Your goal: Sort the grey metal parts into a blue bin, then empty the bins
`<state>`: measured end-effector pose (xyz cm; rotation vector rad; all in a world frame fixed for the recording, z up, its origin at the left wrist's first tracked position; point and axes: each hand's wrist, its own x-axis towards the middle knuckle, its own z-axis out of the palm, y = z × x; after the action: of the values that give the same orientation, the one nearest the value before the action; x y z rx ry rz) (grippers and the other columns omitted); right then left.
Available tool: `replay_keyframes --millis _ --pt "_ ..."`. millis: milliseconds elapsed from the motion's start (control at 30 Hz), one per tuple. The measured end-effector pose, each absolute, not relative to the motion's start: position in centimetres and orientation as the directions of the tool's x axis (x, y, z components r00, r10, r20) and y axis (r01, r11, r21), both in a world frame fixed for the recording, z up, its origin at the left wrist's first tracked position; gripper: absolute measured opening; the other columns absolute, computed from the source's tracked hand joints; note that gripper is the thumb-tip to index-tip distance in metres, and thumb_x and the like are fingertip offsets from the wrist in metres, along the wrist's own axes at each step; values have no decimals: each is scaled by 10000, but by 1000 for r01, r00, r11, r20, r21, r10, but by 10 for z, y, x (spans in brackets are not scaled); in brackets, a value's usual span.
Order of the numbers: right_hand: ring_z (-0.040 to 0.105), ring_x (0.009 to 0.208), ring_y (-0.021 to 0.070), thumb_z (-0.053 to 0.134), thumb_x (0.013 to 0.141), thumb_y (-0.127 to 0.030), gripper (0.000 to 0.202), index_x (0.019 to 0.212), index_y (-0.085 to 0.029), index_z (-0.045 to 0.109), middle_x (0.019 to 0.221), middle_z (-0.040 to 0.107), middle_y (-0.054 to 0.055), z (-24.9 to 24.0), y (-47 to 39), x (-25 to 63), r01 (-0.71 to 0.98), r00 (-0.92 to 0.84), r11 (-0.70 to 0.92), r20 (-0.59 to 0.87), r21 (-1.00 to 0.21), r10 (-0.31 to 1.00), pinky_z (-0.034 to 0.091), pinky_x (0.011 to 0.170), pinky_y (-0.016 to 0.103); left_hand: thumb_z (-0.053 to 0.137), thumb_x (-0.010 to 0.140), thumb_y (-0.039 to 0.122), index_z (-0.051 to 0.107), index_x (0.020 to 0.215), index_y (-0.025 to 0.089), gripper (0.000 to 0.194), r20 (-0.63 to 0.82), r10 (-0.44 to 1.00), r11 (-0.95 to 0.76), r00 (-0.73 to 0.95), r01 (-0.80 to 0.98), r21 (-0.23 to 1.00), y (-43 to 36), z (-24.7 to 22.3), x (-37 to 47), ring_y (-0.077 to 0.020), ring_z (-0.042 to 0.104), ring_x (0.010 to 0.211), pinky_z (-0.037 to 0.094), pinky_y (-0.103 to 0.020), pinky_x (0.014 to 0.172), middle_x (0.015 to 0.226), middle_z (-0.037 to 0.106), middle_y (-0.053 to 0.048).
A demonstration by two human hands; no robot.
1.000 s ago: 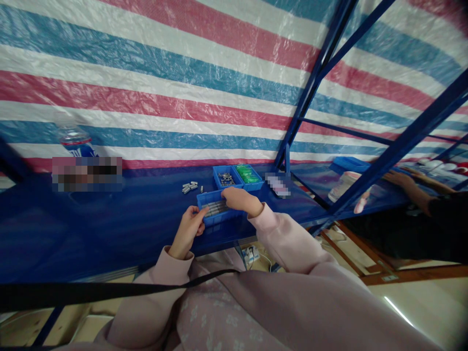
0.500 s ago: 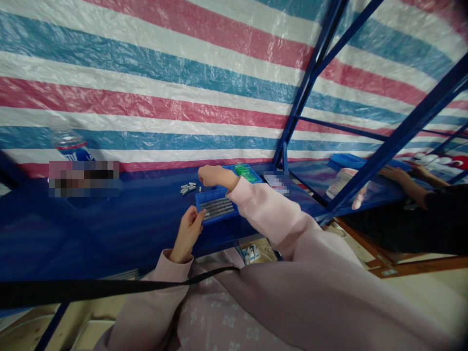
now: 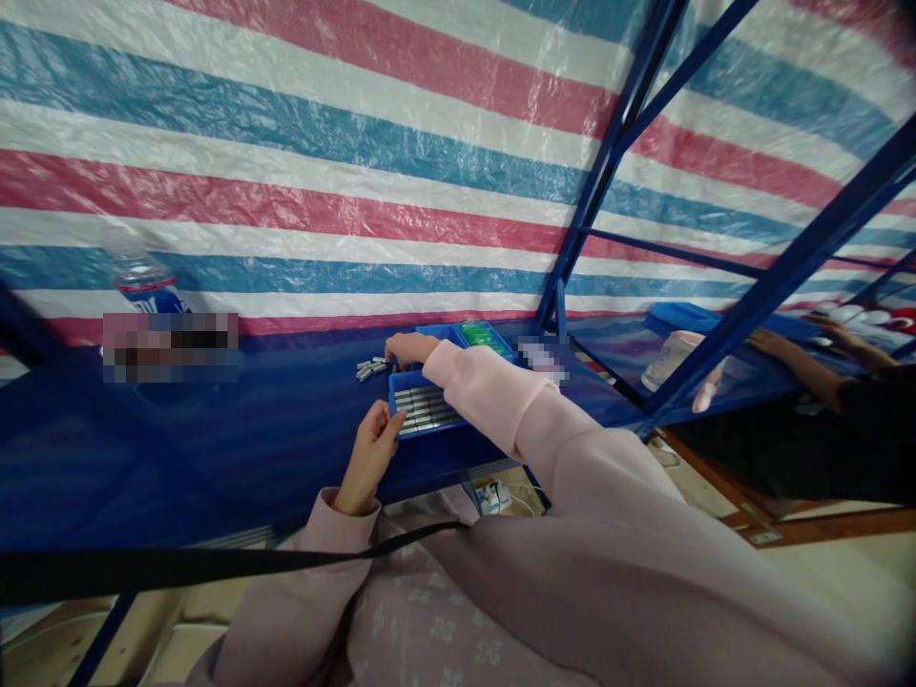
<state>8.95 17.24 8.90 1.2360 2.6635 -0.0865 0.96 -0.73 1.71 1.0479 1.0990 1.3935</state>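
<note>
Rows of small silver metal cylinders fill a shallow blue tray on the blue tabletop. At the tray's left end, my left hand grips the wall, with the thumb over the edge. My right hand reaches across behind the tray, fingers bent down to the tabletop beside a small pile of loose silver cylinders. Its fingertips look closed, but what they hold is too small to make out. The right sleeve hides the tray's right end.
Behind my right arm lies another blue tray with green pieces. A plastic bottle stands at the left. Blue metal posts rise at the right, near a clear tub. Farther right are a co-worker's hands at a blue tray.
My right hand has come down from above the tabletop to beside the loose cylinders, covering the spot where a single one stood. The left hand stays at the tray's end.
</note>
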Motion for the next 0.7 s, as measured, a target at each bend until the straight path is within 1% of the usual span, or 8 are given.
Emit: replay_keyframes --millis 133,200,300,367,533,700 --pt "681 946 246 640 718 -73 284 985 -159 689 1092 695 116 89 173 87 750 -640 660 -203 43 741 501 720 260 689 702 432 358 679 196 407 24 997 -40 -76 -218 975 -6 17 9 -34 282 426 212 -123 378 548 319 95" --pt "667 982 254 651 719 -84 285 995 -151 673 1114 682 126 88 174 85 741 -650 669 -195 47 734 498 739 266 681 711 419 357 687 197 392 20 997 -36 -77 -213 976 -6 17 9 -31 287 421 210 -118 375 550 324 95" --pt "652 1018 252 687 703 -112 386 1079 -173 626 1182 650 121 86 174 84 729 -665 683 -191 44 722 495 744 262 671 717 407 350 689 201 383 6 997 -22 -75 -206 978 -4 17 9 -28 289 401 199 -118 364 540 330 98" --pt "652 1012 241 693 702 -123 412 1101 -187 611 1199 641 114 85 175 84 725 -670 688 -196 39 716 493 729 251 669 713 418 339 681 203 395 3 998 -16 -64 -203 979 -3 17 8 -26 283 377 180 -124 351 525 321 103" --pt "672 943 236 655 724 -116 284 1005 -160 666 1142 669 128 84 175 85 737 -654 675 -229 24 721 482 681 240 674 706 435 333 683 206 411 -7 998 -7 -68 -202 979 -1 17 8 -22 291 349 170 -125 344 511 319 111" --pt "684 865 230 631 725 -112 251 966 -142 694 1075 697 131 83 178 88 751 -639 661 -268 -10 721 469 630 239 671 706 441 334 687 210 409 7 998 -20 -65 -200 980 0 16 7 -25 302 331 166 -129 332 497 327 115"
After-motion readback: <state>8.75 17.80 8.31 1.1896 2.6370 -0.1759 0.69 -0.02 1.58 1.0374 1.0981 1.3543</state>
